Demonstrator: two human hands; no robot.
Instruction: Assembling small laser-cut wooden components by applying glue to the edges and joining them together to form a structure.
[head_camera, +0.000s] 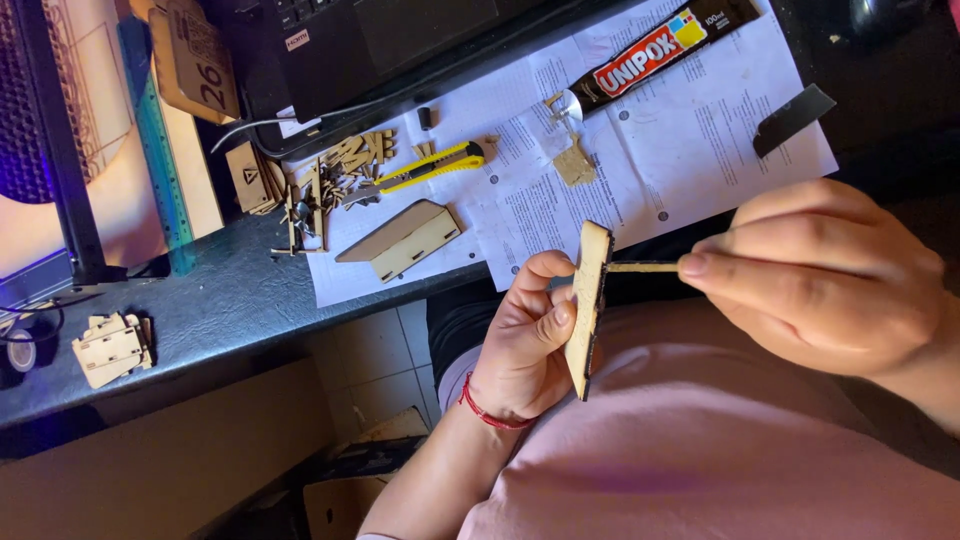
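- Over your lap, just off the desk edge, your left hand (525, 340) grips a thin wooden panel (588, 305) edge-on to the camera, thumb on the near face and fingers curled behind it.
- Your right hand (820, 275) is closed in a pinch on a small wooden stick (640, 267), whose far end touches the upper part of the panel.
- A red cord (490, 412) circles your left wrist.
- On the dark desk (220, 310) above your hands lies a printed paper sheet (680, 140), with a black glue tube (660, 45) across its top and a small wooden scrap (574, 163) just below the tube's nozzle.
- A yellow utility knife (432, 167) sits at the sheet's left side, beside a heap of small wooden cut-outs (330, 180).
- A wooden box-like part (405, 240) lies near the sheet's lower left corner.
- Well apart, at the desk's far left end, sits another small wooden assembly (110, 348).
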